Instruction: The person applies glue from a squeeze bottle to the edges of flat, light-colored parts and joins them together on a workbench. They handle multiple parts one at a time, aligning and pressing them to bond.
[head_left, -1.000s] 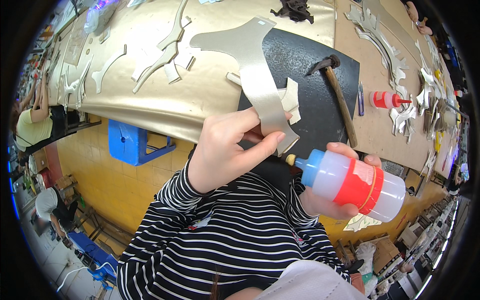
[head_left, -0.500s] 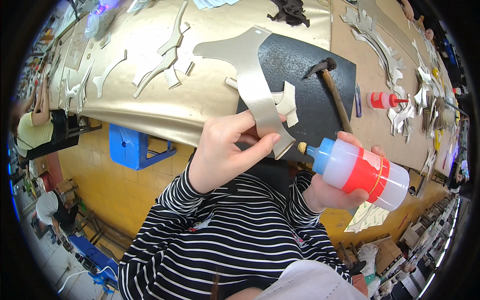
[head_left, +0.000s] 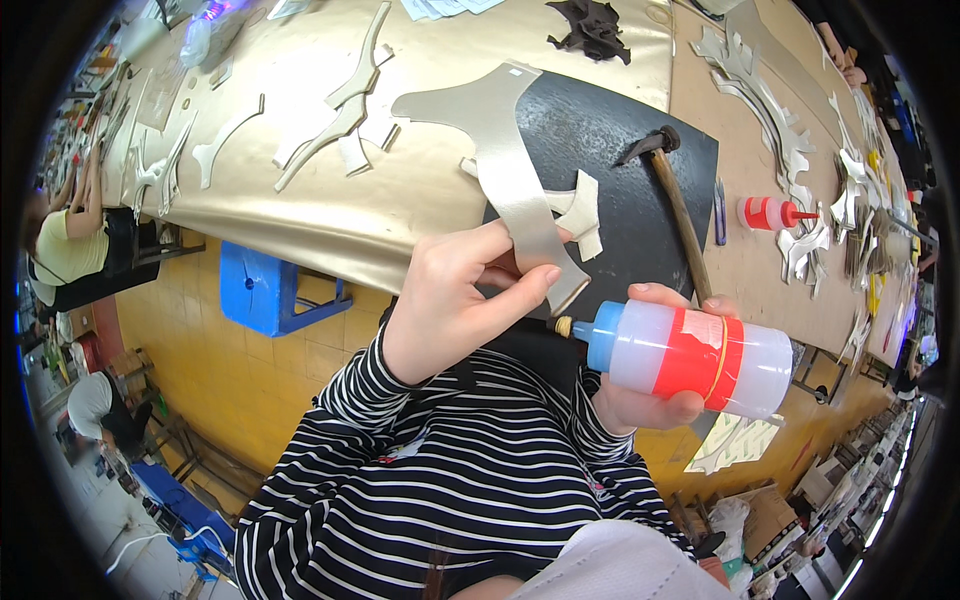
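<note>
Left of the black mat (head_left: 640, 105), curved gold strips (head_left: 350, 112) are laid, some overlapping. Over the mat's left side, a forked gold piece (head_left: 510, 180) is pinched at its near end by the left hand (head_left: 450, 290), its fingers mostly hidden behind the piece. Pale offcuts (head_left: 584, 215) on the mat are partly covered by it. Off the mat's near edge, a squeeze bottle (head_left: 640, 345) is held in the half-curled right hand (head_left: 622, 405), the palm largely hidden; whether the piece is touched by the nozzle cannot be told. On the mat's right, a hammer (head_left: 682, 215) is laid.
</note>
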